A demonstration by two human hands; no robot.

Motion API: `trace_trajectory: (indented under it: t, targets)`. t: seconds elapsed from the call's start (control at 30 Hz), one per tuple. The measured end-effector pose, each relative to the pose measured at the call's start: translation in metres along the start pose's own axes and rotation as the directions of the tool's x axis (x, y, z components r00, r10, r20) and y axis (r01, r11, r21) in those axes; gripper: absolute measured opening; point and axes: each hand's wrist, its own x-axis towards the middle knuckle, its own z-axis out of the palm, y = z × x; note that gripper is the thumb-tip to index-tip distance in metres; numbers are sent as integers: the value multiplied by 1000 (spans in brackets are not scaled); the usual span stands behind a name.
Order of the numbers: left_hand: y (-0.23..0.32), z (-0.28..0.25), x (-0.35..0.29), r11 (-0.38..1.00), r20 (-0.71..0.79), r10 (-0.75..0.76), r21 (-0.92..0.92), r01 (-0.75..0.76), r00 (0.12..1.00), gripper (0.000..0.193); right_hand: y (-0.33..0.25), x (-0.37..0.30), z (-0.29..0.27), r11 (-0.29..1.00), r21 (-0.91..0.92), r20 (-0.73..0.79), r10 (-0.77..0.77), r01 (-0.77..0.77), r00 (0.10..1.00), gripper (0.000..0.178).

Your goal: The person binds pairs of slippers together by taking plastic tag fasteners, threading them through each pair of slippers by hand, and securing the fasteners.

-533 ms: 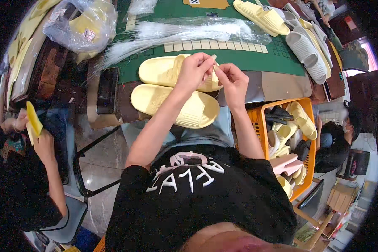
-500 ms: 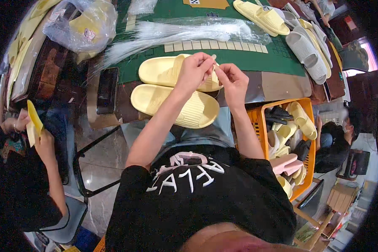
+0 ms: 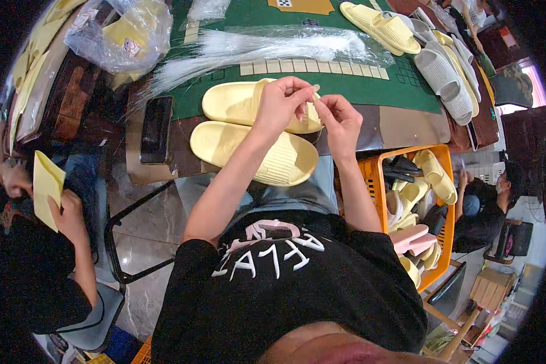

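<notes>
A pair of pale yellow slippers lies side by side at the table's near edge, the far slipper (image 3: 232, 100) just beyond the near slipper (image 3: 218, 142). Above the far one's strap my left hand (image 3: 283, 103) pinches a small whitish, translucent piece (image 3: 315, 89) between thumb and finger. My right hand (image 3: 342, 118) is closed too, its thumb and fingertips meeting at the same piece. The piece is too small to name, and my fingers partly cover it. Past both hands rests a bundle of thin clear plastic strands (image 3: 279, 47) in clear wrap.
A dark phone (image 3: 156, 130) lies left of the slippers. An orange basket (image 3: 377, 185) of mixed slippers stands at my right. More yellow slippers (image 3: 379, 27) and grey slippers (image 3: 446, 76) sit far right. A clear bag (image 3: 118, 36) is far left; a co-worker's hand (image 3: 70, 212) holds a yellow piece.
My hands stay above the far slipper, with the small piece slightly shifted between the fingertips. The co-worker at left has turned the yellow piece so its flat face shows.
</notes>
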Motion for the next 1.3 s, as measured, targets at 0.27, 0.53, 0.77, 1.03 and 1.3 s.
trace_trajectory:
  t: [0.27, 0.53, 0.77, 1.03, 1.3]
  targets:
    - [2, 3, -2, 999, -10, 0, 33, 0, 1000, 9, -2, -1, -2, 999, 47, 20, 11, -12, 1000, 10]
    - [-5, 2, -2, 994, 12, 62, 84, -62, 998, 9, -2, 2, -3, 999, 31, 5, 12, -12, 1000, 10]
    - [-3, 4, -4, 991, -22, 69, 114, -66, 997, 15, 0, 1, -1, 993, 119, 53, 15, -22, 998, 8]
    - [-3, 9, -8, 919, 21, 168, 358, -165, 986, 9, 5, 3, -11, 983, 134, 54, 118, -125, 991, 7]
    - [-5, 9, -8, 905, 54, 189, 378, -195, 980, 10, 10, 9, -15, 814, 439, 274, 281, -380, 920, 5]
